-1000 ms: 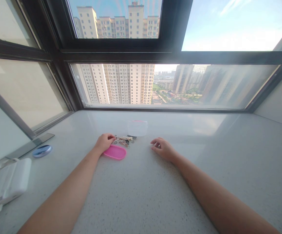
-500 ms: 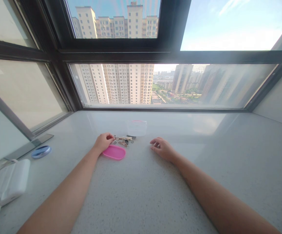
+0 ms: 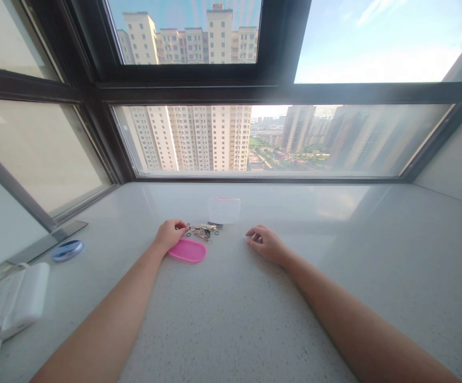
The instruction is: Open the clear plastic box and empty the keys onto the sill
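Both forearms are bare to the elbow, no sleeves, and the left hand and right hand wear nothing

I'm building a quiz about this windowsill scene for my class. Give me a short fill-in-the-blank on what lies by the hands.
1. The oval lid lying just beside the left hand is ____ in colour.
2. The left hand's fingertips are at a small pile of metal clips and ____.
3. The right hand rests on the sill holding ____.
4. The round blue disc lies on the person's ____ side.

Missing words: pink; rings; nothing; left
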The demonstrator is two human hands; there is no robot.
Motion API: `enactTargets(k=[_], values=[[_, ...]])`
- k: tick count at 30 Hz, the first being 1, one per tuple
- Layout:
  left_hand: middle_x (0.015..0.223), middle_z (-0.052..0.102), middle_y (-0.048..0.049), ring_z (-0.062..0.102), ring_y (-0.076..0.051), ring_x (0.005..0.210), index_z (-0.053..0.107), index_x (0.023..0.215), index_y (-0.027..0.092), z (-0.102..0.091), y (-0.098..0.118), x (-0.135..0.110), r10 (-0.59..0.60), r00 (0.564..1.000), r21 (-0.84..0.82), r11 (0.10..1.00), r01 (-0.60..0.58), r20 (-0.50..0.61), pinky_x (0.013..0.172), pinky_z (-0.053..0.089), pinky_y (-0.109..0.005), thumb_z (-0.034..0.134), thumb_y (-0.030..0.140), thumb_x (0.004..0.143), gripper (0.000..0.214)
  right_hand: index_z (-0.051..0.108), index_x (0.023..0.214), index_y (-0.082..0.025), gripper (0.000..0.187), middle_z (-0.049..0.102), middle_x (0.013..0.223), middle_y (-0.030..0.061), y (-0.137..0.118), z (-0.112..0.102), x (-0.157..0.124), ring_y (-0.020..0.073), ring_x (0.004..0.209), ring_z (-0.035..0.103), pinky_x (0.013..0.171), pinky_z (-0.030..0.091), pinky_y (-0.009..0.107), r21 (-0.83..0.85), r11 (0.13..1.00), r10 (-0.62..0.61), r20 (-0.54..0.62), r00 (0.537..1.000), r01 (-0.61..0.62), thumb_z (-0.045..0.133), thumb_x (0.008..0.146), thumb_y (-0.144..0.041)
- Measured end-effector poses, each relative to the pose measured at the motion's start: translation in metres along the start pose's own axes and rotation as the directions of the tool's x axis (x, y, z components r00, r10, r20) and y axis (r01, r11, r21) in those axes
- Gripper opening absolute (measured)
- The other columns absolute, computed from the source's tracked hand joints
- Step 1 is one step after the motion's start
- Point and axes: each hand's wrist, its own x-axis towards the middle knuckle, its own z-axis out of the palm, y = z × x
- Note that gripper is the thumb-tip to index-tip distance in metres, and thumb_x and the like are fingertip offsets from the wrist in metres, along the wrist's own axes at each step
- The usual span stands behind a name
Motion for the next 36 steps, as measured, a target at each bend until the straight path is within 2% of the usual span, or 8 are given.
enactTargets(k=[8,20,24,28,32,36], values=[[0.067,0.064,-0.0037,0.058,-0.017,0.062,0.067,0.078,0.019,0.000,0.002,-0.001,-0.027,1.000,0.059,0.998,0.028,-0.011,0.059,0.039,-0.025,0.057,0.040,0.068,0.026,0.061,0.091,-0.015,0.020,0.054,0.086,0.0038,0.000,0.000,0.000,0.0088,0.069,0.050,0.066,0.039,0.021,0.004,1.000,-0.007,-0.003,1.000,0.007,0.057,0.073,-0.023],[0.079,0.067,-0.0045,0.059,-0.018,0.072,0.069,0.080,0.020,-0.001,0.005,-0.001,-0.031,1.000,0.057,0.998,0.031,-0.003,0.064,0.040,-0.025,0.057,0.036,0.069,0.023,0.061,0.091,-0.015,0.020,0.054,0.085,0.0038,-0.001,0.000,-0.001,0.0079,0.067,0.049,0.065,0.039,0.020,-0.006,1.000,0.003,0.002,1.000,-0.003,0.057,0.073,-0.023],[0.080,0.067,-0.0046,0.058,-0.018,0.071,0.067,0.082,0.019,-0.002,0.004,-0.001,-0.044,0.998,0.045,0.998,0.046,-0.047,0.063,0.040,-0.025,0.053,0.041,0.072,0.028,0.061,0.091,-0.015,0.020,0.054,0.086,0.0039,-0.001,0.000,-0.001,0.0081,0.068,0.049,0.065,0.039,0.020,-0.008,1.000,-0.003,0.001,1.000,0.003,0.057,0.073,-0.024],[0.078,0.066,-0.0057,0.058,-0.019,0.072,0.063,0.084,0.016,-0.002,0.004,0.000,-0.052,0.990,0.033,0.998,0.057,-0.128,0.063,0.039,-0.025,0.041,0.048,0.078,0.039,0.061,0.091,-0.015,0.020,0.054,0.085,0.0041,0.000,0.001,0.000,0.0086,0.068,0.049,0.066,0.039,0.021,-0.015,1.000,-0.006,0.000,1.000,0.006,0.056,0.074,-0.025],[0.080,0.065,-0.0049,0.056,-0.017,0.074,0.060,0.082,0.016,-0.004,0.013,-0.004,0.005,0.978,0.037,0.999,0.002,-0.206,0.064,0.039,-0.024,0.039,0.047,0.081,0.037,0.061,0.091,-0.016,0.020,0.054,0.085,0.0037,0.000,0.001,0.000,0.0083,0.067,0.049,0.065,0.039,0.021,-0.014,1.000,0.001,0.001,1.000,-0.001,0.057,0.074,-0.024],[0.070,0.060,-0.0027,0.052,-0.014,0.065,0.056,0.075,0.017,-0.007,0.033,-0.015,0.131,0.961,0.077,0.990,-0.116,-0.244,0.063,0.036,-0.023,0.038,0.044,0.083,0.033,0.061,0.091,-0.016,0.020,0.054,0.084,0.0034,0.000,0.001,0.000,0.0081,0.067,0.049,0.065,0.039,0.021,-0.008,1.000,0.005,0.001,1.000,-0.005,0.057,0.074,-0.024]])
